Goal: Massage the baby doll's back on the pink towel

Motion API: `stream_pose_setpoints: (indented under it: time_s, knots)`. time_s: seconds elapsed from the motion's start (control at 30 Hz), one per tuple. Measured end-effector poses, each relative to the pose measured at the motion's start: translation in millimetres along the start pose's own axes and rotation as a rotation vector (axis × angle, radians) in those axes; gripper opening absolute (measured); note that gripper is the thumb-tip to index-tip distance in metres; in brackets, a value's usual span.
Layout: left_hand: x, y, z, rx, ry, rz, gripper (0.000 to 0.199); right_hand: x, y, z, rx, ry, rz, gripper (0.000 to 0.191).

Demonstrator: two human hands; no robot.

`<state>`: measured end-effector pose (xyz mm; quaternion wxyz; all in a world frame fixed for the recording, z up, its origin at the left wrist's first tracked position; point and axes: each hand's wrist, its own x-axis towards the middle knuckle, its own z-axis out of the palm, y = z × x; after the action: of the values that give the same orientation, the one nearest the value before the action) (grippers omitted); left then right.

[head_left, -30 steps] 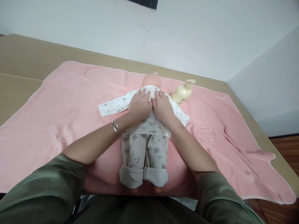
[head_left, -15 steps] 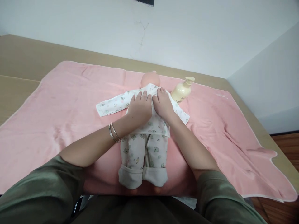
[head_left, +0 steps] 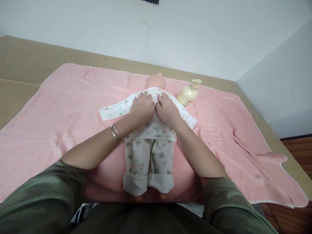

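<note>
A baby doll point(head_left: 155, 82) lies stretched out with its head at the far side. It wears a white patterned long-sleeved shirt point(head_left: 156, 131) and patterned trousers point(head_left: 141, 156) with turned-up white cuffs. My left hand point(head_left: 142, 109), below two silver bangles point(head_left: 116, 132), rests on the upper left of the shirt, its fingers spread. Beside it my right hand point(head_left: 168, 110) lies on the upper right of the shirt, fingers forward and slightly bent. The two hands almost meet at the middle. Both palms are hidden from view.
Under the doll a pink blanket point(head_left: 73, 113) covers much of the wooden table point(head_left: 21, 55). A cream pump bottle point(head_left: 188, 95) stands by the doll's right-hand sleeve. White walls point(head_left: 195, 39) rise behind the table and to the right.
Both hands have shifted slightly on the shirt, and their fingers look a little more bent. The doll and bottle keep their places on the blanket; the view has moved slightly.
</note>
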<state>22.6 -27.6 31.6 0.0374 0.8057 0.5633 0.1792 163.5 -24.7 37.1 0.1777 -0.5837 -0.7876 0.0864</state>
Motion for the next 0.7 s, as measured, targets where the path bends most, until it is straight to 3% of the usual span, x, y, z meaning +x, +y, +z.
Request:
stream_pose_setpoints:
  time_s: [0.1,0.2,0.4,0.5,0.7]
  knots:
    - [-9,12,-1.2,0.04,-0.001,0.012,0.046,14,15,-1,0.053,0.004,0.105,0.059]
    - [-5,8,-2.3,0.012,-0.009,0.0,0.045,15,16,-1,0.034,-0.015,0.14,0.063]
    - [26,-26,0.5,-0.098,-0.045,-0.051,0.048,-10,-16,-9,-0.082,-0.06,0.029,0.06]
    - [30,-30,5.7,-0.11,-0.018,-0.062,0.052,-18,-27,-10,-0.122,-0.065,0.029,0.061]
    - [22,-22,14.9,-0.069,0.068,-0.083,0.054,5,-4,-3,0.053,-0.074,0.087,0.068]
